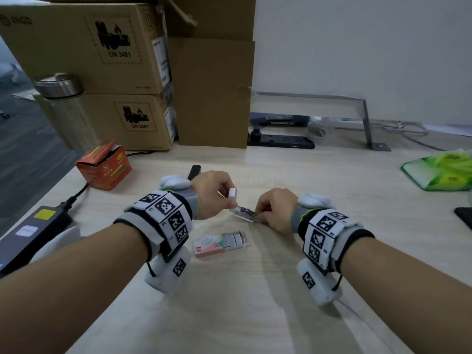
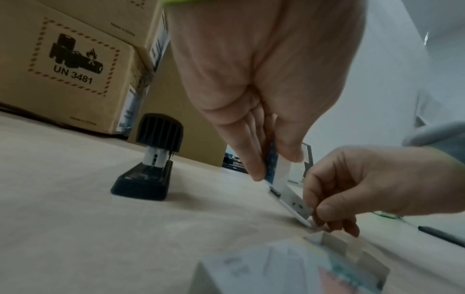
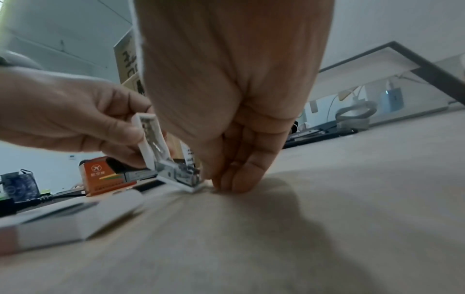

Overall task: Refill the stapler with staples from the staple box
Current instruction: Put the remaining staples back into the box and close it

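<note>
- Stapler (image 1: pixel 242 206): small, white plastic casing with a bare metal staple channel; hinged wide open, lid raised steeply, base end resting on the bench (image 1: pixel 255 302) mid-way between the two hands.
- Left hand (image 1: pixel 210 194): fingers and thumb pinched on the raised white lid, holding it up.
- Right hand (image 1: pixel 274 209): fingers curled down at the front end of the metal channel, fingertips (image 3: pixel 227 184) against the bench; a staple strip between them cannot be confirmed.
- Staple box (image 1: pixel 220 243): small white and pink carton, lying flat just in front of the stapler, drawer slid out, grey staple strips showing inside.
- A second, black stapler (image 2: pixel 148 161) stands behind the left hand, untouched.
- Orange carton (image 1: pixel 103 166) sits at the left of the bench, flap open.
</note>
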`<action>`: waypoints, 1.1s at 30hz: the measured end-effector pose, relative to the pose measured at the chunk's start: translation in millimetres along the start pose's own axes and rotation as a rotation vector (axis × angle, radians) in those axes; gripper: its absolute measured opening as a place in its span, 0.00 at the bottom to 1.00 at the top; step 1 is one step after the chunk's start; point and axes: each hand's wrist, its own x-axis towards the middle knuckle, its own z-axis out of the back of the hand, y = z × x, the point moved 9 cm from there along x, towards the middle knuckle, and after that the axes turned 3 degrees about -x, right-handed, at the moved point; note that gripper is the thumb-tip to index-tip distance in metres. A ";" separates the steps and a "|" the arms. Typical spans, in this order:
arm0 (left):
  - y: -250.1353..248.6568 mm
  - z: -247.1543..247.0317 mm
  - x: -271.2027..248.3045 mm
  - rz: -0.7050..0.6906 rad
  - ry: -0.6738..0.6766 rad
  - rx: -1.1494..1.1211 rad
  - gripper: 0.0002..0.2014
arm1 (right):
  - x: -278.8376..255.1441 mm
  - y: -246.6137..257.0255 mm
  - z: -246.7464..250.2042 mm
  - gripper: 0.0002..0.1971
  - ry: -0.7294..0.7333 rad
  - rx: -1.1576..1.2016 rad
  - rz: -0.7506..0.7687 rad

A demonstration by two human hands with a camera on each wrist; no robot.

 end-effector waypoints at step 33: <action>12.0 -39.8 -63.6 -0.054 0.297 0.811 0.27 | -24.2 37.5 -25.2 0.05 0.050 -0.159 0.129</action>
